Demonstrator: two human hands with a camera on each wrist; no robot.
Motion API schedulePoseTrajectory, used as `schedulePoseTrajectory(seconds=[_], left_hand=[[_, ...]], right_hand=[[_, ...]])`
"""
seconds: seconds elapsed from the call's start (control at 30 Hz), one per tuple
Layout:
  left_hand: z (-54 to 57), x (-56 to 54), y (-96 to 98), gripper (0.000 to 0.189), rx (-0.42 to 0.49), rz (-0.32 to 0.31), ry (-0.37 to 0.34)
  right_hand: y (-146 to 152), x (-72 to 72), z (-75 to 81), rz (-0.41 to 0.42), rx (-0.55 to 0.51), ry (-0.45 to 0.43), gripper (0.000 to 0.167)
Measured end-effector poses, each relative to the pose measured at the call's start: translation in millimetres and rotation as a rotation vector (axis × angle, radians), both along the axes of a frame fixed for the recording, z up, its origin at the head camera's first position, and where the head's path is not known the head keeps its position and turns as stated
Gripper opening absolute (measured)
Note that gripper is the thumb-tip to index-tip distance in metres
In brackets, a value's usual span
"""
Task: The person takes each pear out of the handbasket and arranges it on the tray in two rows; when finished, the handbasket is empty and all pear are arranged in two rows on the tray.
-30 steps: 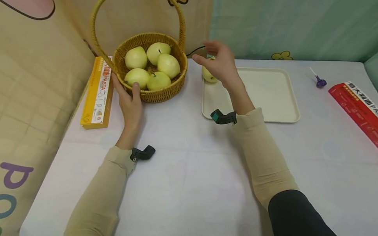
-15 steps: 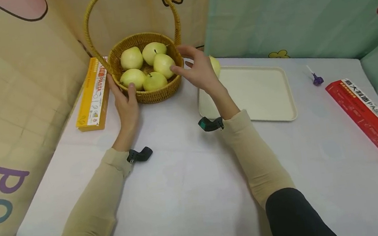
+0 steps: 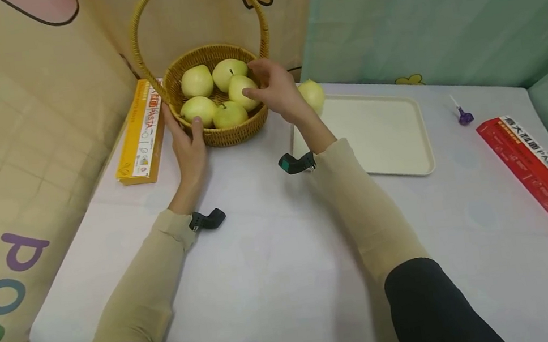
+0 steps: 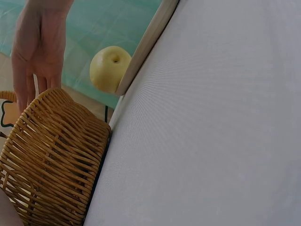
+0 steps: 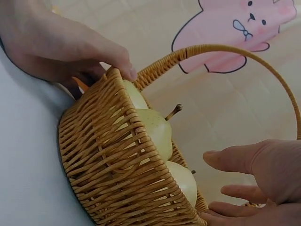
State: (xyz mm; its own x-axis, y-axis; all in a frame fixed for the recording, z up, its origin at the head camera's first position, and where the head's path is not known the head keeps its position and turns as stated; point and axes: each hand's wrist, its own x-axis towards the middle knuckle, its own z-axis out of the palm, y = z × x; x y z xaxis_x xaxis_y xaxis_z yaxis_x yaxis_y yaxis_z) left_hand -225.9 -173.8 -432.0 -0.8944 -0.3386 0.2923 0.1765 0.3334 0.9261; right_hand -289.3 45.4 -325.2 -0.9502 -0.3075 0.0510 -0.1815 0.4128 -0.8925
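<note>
Left of the grip lay a long yellow cardboard pasta box [image 3: 140, 133], flat beside the round woven wicker basket with its tall hoop handle [image 3: 220, 135]. The left hand [image 3: 188, 147] clasped the basket's near-left wall, thumb hooked over the rim, apparently to steady it. Inside sat five pale yellow-green pears [image 3: 197, 81]. The right hand [image 3: 274, 88] hovered over the basket's right side with fingers spread and slightly curved around the rightmost pear in the basket [image 3: 241, 90]; whether they touched it I could not tell, and it gripped nothing firmly. Just right of that hand, a sixth pear [image 3: 312, 95] rested on the far-left corner of the cream rectangular plastic tray [image 3: 382, 135]. Farther right lay a small purple object [image 3: 463, 115] and a long red pasta box [image 3: 542, 178].
</note>
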Motion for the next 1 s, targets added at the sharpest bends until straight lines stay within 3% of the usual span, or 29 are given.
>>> schedulePoseTrajectory(seconds=[0.23, 0.47, 0.63, 0.8, 1.0], left_hand=[[-1.3, 0.4, -2.9, 0.083, -0.006, 0.011, -0.009], [-1.9, 3.9, -0.6, 0.083, 0.006, 0.009, -0.015], [-3.1, 4.0, 2.4, 0.083, 0.008, 0.008, -0.006], [-3.8, 2.8, 3.9, 0.083, 0.007, 0.001, 0.000], [-3.4, 2.5, 3.3, 0.082, 0.004, -0.001, -0.008]], right_hand=[[-14.3, -12.6, 10.8, 0.007, 0.048, -0.162, 0.070], [-28.6, -22.2, 16.8, -0.047, 0.104, -0.304, 0.032], [-33.4, -24.3, 22.8, -0.073, 0.192, -0.355, 0.035], [-35.2, -27.6, 26.3, -0.077, 0.264, -0.405, 0.070], [-39.0, -33.2, 25.2, -0.053, 0.340, -0.412, 0.076]])
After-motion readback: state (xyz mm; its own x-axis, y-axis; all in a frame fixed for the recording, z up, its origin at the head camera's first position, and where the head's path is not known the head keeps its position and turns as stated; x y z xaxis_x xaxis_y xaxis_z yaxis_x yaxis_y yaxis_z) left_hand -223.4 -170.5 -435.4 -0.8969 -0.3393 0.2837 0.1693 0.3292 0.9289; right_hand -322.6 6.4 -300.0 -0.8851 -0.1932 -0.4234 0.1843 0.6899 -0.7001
